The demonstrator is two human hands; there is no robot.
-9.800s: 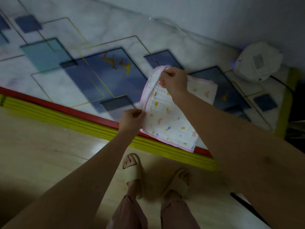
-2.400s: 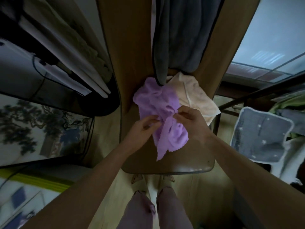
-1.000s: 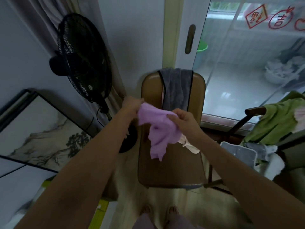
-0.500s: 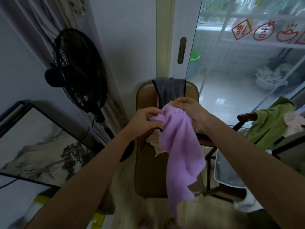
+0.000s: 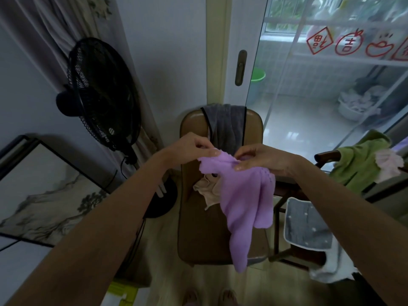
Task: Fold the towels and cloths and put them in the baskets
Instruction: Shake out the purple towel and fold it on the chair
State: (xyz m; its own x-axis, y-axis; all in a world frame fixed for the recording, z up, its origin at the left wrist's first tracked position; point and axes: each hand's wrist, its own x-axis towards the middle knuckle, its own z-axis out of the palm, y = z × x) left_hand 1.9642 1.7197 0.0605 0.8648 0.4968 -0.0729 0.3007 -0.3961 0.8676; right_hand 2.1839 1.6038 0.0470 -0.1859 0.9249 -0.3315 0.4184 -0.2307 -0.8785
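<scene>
The purple cloth (image 5: 241,193) is held up over the brown chair (image 5: 205,235), its top edge pinched by the left hand (image 5: 194,146) and the right hand (image 5: 262,159) (a beige cloth (image 5: 207,191) is left on the seat).

Dim, window-lit, wide-angle edge distortion

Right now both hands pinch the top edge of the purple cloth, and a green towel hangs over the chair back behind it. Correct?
Not quite. The head view shows the towel over the chair back is dark grey, not green. The left hand and right hand do pinch the purple cloth at its top edge.
</scene>
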